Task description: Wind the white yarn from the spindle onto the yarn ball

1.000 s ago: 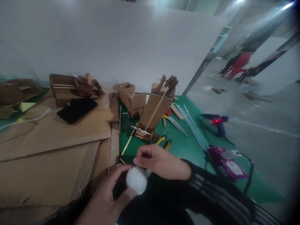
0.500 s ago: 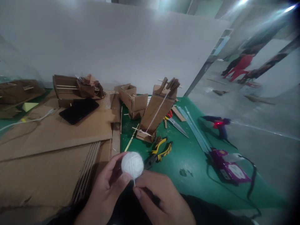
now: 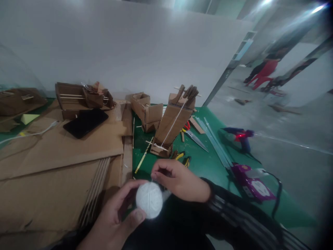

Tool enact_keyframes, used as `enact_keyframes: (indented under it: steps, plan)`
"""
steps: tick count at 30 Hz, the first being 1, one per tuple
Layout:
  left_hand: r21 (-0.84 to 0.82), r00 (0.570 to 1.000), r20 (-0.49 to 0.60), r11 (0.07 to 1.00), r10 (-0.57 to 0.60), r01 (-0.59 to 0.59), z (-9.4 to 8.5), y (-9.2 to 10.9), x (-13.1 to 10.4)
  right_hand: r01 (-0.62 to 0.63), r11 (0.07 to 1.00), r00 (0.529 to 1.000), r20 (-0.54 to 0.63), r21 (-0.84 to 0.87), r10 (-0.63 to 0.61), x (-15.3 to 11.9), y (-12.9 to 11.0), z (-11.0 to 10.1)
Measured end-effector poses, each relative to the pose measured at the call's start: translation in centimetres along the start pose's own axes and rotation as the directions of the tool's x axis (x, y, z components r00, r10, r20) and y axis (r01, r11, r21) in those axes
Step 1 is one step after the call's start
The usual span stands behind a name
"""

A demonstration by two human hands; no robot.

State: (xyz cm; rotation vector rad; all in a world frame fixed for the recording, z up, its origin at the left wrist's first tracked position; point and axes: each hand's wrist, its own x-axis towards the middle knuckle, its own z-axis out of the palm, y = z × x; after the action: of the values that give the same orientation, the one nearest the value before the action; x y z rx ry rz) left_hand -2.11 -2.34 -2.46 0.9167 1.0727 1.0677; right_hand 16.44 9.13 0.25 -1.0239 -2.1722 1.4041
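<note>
A ball of white string (image 3: pixel 149 200) is held between the thumb and fingers of my left hand (image 3: pixel 118 210), low in the middle of the view. Just above the ball, my right hand (image 3: pixel 179 180) pinches the string's strand between thumb and fingertips. Beyond the hands stands a tilted cardboard piece (image 3: pixel 171 125) with a white string running along it and a thin stick across its lower end. Black and yellow pliers (image 3: pixel 180 156) lie behind my right hand, partly hidden by it.
Scissors (image 3: pixel 196 139), clear glue sticks (image 3: pixel 214 142), a glue gun (image 3: pixel 241 137) and a purple box (image 3: pixel 252 184) lie to the right. A black phone (image 3: pixel 85 123) rests on cardboard sheets (image 3: pixel 52 149) at left. Cardboard boxes (image 3: pixel 147 113) stand behind. A person in red is far off at upper right.
My right hand has moved up from below the ball to above it, now covering part of the pliers. The ball and my left hand sit slightly lower.
</note>
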Motion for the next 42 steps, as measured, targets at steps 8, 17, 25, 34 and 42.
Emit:
enact_keyframes:
  steps: [8, 17, 25, 34, 42]
  plan:
    - [0.166, 1.000, -0.013, 0.986, 0.022, -0.020, 0.2, -0.5, 0.5, 0.042, 0.977, 0.984, -0.159, -0.211, -0.077, -1.5, -3.4, 0.6]
    - [-0.189, 0.983, -0.174, 0.977, 0.063, -0.096, 0.7, -0.5, 1.4, 0.174, 0.983, 0.953, -0.239, -0.062, -0.184, -4.6, -2.8, 4.9]
    - [-0.384, 0.990, -0.122, 0.916, 0.077, -0.118, 0.6, -1.0, 1.2, 0.063, 0.947, 0.997, 0.016, 0.316, -0.071, -2.2, 0.3, 4.7]
    - [0.000, 0.999, 0.036, 1.000, 0.008, -0.008, 0.0, -0.2, -0.1, -0.158, 0.954, 0.985, 0.105, 0.254, 0.135, -0.2, 0.5, 1.1]
    - [0.302, 0.999, -0.038, 0.953, 0.018, -0.005, -0.2, -1.0, 0.6, -0.083, 0.996, 0.997, -0.001, 0.036, 0.083, -1.3, -3.3, -0.4]
